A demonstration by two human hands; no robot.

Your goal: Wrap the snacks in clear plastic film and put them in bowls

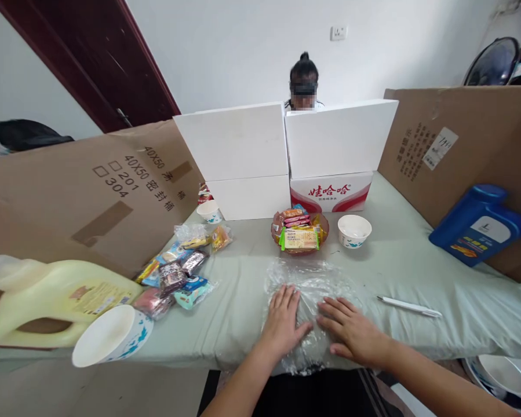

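Both hands lie palm down on a clear plastic bag spread on the cloth-covered worktop at its near edge. The left hand and right hand each have a released grip — fingers extended, nothing grasped. Just beyond the bag stands a brown translucent bowl of wrapped snacks, with a white paper bowl beside it. A white pen lies right of the right hand.
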